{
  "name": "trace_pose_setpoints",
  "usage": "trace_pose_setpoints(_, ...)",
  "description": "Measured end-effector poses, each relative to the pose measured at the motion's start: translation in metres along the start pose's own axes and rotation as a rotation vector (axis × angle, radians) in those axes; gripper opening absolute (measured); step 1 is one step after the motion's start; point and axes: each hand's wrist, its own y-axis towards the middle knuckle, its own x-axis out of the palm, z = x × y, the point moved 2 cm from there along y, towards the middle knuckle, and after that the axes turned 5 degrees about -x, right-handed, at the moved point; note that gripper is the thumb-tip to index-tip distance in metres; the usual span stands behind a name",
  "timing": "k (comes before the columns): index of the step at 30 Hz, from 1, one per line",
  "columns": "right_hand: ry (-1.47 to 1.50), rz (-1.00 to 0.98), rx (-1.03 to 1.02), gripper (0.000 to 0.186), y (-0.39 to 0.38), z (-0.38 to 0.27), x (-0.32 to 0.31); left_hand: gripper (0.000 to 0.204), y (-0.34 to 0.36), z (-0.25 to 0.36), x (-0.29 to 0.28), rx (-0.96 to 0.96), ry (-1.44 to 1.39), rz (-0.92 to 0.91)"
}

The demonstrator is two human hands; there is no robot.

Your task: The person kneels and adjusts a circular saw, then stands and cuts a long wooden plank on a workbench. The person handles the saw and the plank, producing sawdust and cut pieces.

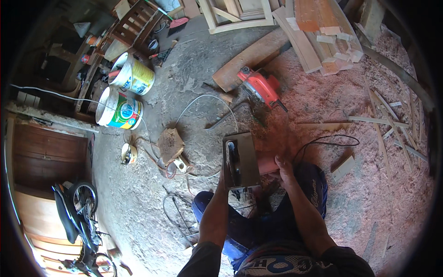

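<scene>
Above my lap I hold a circular saw, its flat metal base plate (247,159) turned up toward me with a long dark slot in it. My right hand (285,173) is closed round the red motor housing (266,163) on the right side. My left hand (223,181) grips the saw at the plate's left edge; its fingers are mostly hidden behind the plate. Beyond the saw, a red electric planer (262,87) lies on the floor beside a thick wooden board (251,60).
Stacked timber (323,37) stands far right, with loose strips (392,124) and shavings nearby. Two paint buckets (121,111) (134,76) stand left, near a wood block (170,145). A black cord (332,137) and a white cable (203,96) cross the floor. A motorcycle (78,217) is lower left.
</scene>
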Motion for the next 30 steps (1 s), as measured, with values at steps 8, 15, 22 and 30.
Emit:
trace_pose_setpoints(8,0.018,0.083,0.019,0.064,0.014,0.016,0.001,0.051,-0.001,-0.013,-0.039,-0.301,-0.517,-0.001)
trace_pose_setpoints(15,0.133,0.07,-0.006,0.065,0.011,0.005,-0.007,0.058,-0.015,-0.002,-0.003,0.487,1.225,0.167)
trace_pose_setpoints(22,0.166,-0.045,0.122,0.068,0.029,0.007,-0.017,0.04,-0.016,0.016,0.012,0.409,1.135,0.101)
trace_pose_setpoints(30,0.144,-0.065,0.059,0.074,0.058,0.002,-0.012,0.023,-0.002,0.008,-0.002,0.146,0.758,0.128)
